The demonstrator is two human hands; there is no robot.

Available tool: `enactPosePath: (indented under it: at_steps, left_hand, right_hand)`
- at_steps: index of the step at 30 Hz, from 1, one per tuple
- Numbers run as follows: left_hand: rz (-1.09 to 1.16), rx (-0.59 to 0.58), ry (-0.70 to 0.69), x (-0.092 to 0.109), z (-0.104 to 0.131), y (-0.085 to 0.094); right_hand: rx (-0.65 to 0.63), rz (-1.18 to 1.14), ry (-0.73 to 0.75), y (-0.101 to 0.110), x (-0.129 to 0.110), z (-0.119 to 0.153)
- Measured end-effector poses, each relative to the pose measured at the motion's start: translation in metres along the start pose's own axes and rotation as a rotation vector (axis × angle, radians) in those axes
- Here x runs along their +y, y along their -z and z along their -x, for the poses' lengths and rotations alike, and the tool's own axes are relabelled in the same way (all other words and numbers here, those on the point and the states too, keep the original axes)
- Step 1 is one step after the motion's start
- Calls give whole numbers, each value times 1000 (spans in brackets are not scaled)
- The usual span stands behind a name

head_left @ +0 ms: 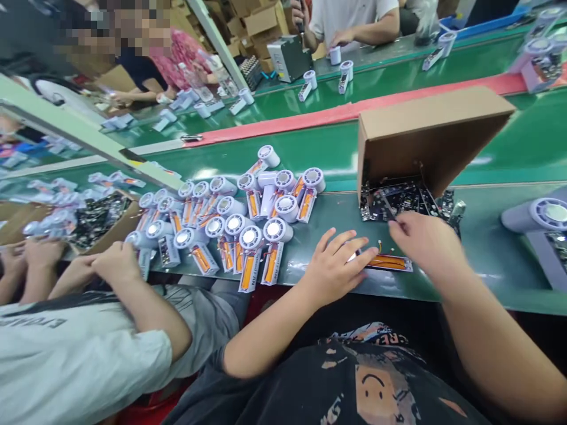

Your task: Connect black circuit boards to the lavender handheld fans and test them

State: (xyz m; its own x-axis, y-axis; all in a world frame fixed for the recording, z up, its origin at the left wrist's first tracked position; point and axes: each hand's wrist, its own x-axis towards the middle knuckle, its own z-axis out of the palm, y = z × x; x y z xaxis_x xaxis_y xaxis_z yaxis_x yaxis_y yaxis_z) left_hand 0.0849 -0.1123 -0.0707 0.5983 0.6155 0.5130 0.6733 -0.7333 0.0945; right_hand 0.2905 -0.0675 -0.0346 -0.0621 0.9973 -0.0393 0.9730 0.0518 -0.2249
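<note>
My left hand (pixel 339 268) lies spread over the head of a handheld fan, most of which it hides. The fan's handle (pixel 392 262) points right, its open side showing an orange battery and thin wires. A small white connector stands up beside my fingers. My right hand (pixel 427 239) is closed in a pinch on a dark circuit board (pixel 388 206) at the mouth of a cardboard box (pixel 434 118). Several circuit boards (pixel 410 198) spill from this tipped box onto the green work surface.
Several light purple fans (pixel 250 236) with orange batteries cluster left of my hands. Another fan (pixel 549 215) lies at the right. A co-worker's hands (pixel 117 262) are close on the left, near a box of boards (pixel 101 218). A red strip (pixel 283 125) crosses behind; people sit beyond.
</note>
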Motion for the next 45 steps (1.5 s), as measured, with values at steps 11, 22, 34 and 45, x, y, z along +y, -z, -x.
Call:
enactPosePath:
  at_steps: [11,22,34,45]
  left_hand:
    - [895,9,641,14,17,30]
    - [1246,-42,888,9,27,21]
    - [1123,-29,973,8,18,5]
    - [1008,2,1074,-1,22,4]
  right_hand:
    - [467,-151,780,-23,-40,84]
    - [122,-245,530,-39,-3,39]
    - [29,-802,412,-47,-28,44]
    - [219,-450,459,-65,-38,51]
